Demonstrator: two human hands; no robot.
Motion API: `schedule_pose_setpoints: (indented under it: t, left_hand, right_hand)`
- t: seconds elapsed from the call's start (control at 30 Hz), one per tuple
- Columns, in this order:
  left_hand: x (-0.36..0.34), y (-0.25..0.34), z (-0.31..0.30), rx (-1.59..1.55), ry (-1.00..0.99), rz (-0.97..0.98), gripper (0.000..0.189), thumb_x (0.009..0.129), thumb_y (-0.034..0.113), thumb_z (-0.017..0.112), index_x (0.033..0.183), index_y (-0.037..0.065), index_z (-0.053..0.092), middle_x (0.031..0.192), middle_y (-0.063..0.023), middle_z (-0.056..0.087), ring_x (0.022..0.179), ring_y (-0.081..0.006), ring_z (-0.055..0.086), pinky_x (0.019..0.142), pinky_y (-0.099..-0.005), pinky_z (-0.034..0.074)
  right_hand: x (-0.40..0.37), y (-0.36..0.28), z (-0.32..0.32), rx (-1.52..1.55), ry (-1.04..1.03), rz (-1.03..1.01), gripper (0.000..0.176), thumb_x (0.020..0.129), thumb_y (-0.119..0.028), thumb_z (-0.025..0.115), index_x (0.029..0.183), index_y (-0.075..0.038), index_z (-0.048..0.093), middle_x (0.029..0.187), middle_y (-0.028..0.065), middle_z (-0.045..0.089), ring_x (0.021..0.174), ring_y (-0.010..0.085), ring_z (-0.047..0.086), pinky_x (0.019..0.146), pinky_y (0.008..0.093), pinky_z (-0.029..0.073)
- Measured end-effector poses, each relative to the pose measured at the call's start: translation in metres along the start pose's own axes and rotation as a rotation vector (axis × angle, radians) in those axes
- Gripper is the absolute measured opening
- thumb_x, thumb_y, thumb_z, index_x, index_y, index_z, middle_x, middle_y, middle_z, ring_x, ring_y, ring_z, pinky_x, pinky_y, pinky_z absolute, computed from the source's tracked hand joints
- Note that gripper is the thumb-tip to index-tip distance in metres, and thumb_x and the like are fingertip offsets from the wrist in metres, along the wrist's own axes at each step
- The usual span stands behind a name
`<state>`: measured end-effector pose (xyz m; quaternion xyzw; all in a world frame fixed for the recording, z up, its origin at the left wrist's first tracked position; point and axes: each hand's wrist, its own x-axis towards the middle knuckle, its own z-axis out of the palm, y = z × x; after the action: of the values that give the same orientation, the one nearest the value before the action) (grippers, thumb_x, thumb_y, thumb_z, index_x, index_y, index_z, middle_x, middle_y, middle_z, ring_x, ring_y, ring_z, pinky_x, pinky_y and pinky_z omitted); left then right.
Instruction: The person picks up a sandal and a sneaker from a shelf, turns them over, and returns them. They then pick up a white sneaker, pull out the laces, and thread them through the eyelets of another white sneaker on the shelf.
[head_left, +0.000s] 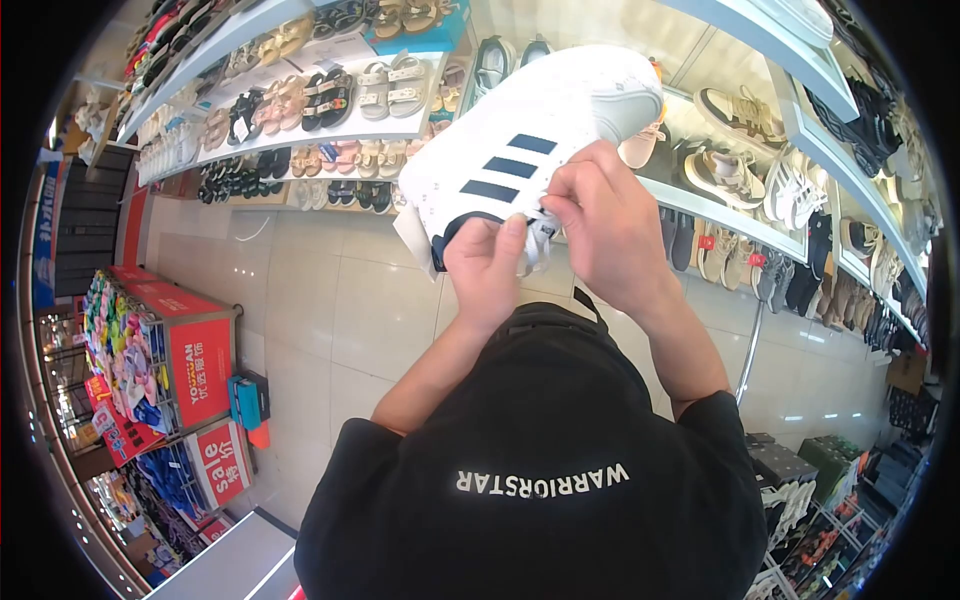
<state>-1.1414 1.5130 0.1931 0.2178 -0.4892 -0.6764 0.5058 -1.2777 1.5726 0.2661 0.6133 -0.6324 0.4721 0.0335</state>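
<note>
A white sneaker with three dark stripes is held up in front of my chest, lying on its side with its toe toward the upper right. My left hand is closed at the dark-lined collar, thumb and fingers pinched near the white shoelace. Close beside it, my right hand is closed too, its fingertips pinching at the lacing along the shoe's lower edge. A pale tag or card sticks out by the heel. The exact piece of lace in each pinch is partly hidden by the fingers.
Shelves of sandals stand at the upper left. To the right, a white shelf carries sneakers, with more shoes below. A red sale bin stands on the tiled floor at the left. Shoe boxes are stacked at the lower right.
</note>
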Motion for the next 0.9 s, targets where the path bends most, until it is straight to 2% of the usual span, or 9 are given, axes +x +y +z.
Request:
schedule_pose_setpoints:
  t: [0.2, 0.3, 0.37, 0.4, 0.47, 0.53, 0.67, 0.83, 0.9]
  left_hand:
    - [0.0, -0.002, -0.006, 0.078, -0.066, 0.117, 0.019, 0.098, 0.006, 0.063, 0.08, 0.001, 0.06, 0.077, -0.0004, 0.063, 0.067, -0.0021, 0.048, 0.059, -0.0191, 0.04]
    - [0.006, -0.002, -0.016, -0.035, -0.119, 0.069, 0.015, 0.102, 0.013, 0.055, 0.093, 0.001, 0.058, 0.089, -0.0044, 0.063, 0.076, -0.0056, 0.053, 0.065, -0.0218, 0.042]
    - [0.014, 0.015, 0.001, -0.373, 0.07, -0.134, 0.026, 0.104, 0.017, 0.05, 0.119, -0.003, 0.056, 0.112, -0.012, 0.066, 0.098, -0.016, 0.063, 0.085, -0.032, 0.05]
    - [0.015, 0.012, -0.008, -0.355, -0.028, -0.127, 0.039, 0.105, 0.019, 0.046, 0.136, -0.005, 0.047, 0.129, -0.0158, 0.061, 0.117, -0.0246, 0.061, 0.102, -0.0413, 0.046]
    - [0.012, 0.004, -0.011, -0.383, -0.016, -0.11, 0.037, 0.105, 0.019, 0.046, 0.134, -0.005, 0.048, 0.127, -0.0152, 0.062, 0.115, -0.0234, 0.061, 0.1, -0.0399, 0.047]
    - [0.012, 0.003, -0.009, -0.414, -0.012, -0.098, 0.035, 0.105, 0.018, 0.047, 0.132, -0.004, 0.05, 0.125, -0.0147, 0.063, 0.112, -0.0222, 0.062, 0.098, -0.0385, 0.049]
    - [0.013, -0.001, -0.009, -0.39, -0.019, -0.057, 0.033, 0.105, 0.016, 0.048, 0.13, -0.004, 0.05, 0.123, -0.0143, 0.063, 0.111, -0.0213, 0.063, 0.096, -0.037, 0.05]
    - [0.015, -0.003, -0.015, -0.351, -0.031, -0.051, 0.034, 0.105, 0.018, 0.045, 0.131, -0.004, 0.05, 0.125, -0.0148, 0.062, 0.113, -0.0223, 0.062, 0.098, -0.0384, 0.049]
    - [0.018, 0.003, -0.014, -0.423, -0.046, -0.15, 0.041, 0.106, 0.024, 0.041, 0.136, -0.003, 0.048, 0.13, -0.0151, 0.06, 0.119, -0.0247, 0.059, 0.102, -0.0422, 0.046]
  right_hand:
    - [0.004, 0.0, 0.006, 0.021, 0.017, -0.01, 0.018, 0.076, -0.002, 0.076, 0.085, -0.003, 0.061, 0.083, 0.0071, 0.056, 0.071, 0.0238, 0.061, 0.059, 0.0347, 0.05]
    - [0.001, -0.01, 0.001, 0.11, 0.076, 0.098, 0.019, 0.074, -0.003, 0.079, 0.086, -0.003, 0.064, 0.083, 0.0064, 0.058, 0.069, 0.0212, 0.061, 0.058, 0.0335, 0.05]
    - [-0.005, -0.014, -0.002, 0.142, 0.124, 0.154, 0.02, 0.073, -0.004, 0.081, 0.086, -0.004, 0.066, 0.083, 0.0062, 0.059, 0.068, 0.0202, 0.061, 0.058, 0.033, 0.05]
    - [-0.011, -0.012, 0.0, 0.146, 0.086, 0.172, 0.02, 0.073, -0.004, 0.082, 0.087, -0.004, 0.067, 0.083, 0.0061, 0.06, 0.068, 0.0198, 0.061, 0.057, 0.0326, 0.05]
    - [-0.021, -0.006, 0.01, 0.15, 0.045, 0.196, 0.021, 0.072, -0.004, 0.082, 0.088, -0.004, 0.068, 0.083, 0.006, 0.06, 0.068, 0.0195, 0.061, 0.056, 0.0322, 0.05]
    - [-0.026, 0.0, 0.024, 0.107, 0.116, 0.107, 0.02, 0.073, -0.003, 0.082, 0.087, -0.004, 0.068, 0.081, 0.0057, 0.059, 0.067, 0.0199, 0.061, 0.056, 0.032, 0.049]
    - [-0.027, -0.005, 0.031, 0.067, 0.168, 0.118, 0.018, 0.074, -0.003, 0.08, 0.086, -0.004, 0.067, 0.081, 0.0062, 0.059, 0.067, 0.0217, 0.061, 0.055, 0.0337, 0.048]
    - [-0.024, -0.001, 0.026, 0.124, -0.033, 0.125, 0.019, 0.077, 0.0, 0.074, 0.089, -0.003, 0.059, 0.089, 0.0095, 0.054, 0.078, 0.0277, 0.062, 0.064, 0.0375, 0.049]
    - [-0.021, 0.005, 0.014, 0.172, -0.134, 0.077, 0.021, 0.077, 0.001, 0.073, 0.09, -0.004, 0.058, 0.09, 0.0101, 0.053, 0.081, 0.0285, 0.061, 0.067, 0.0378, 0.049]
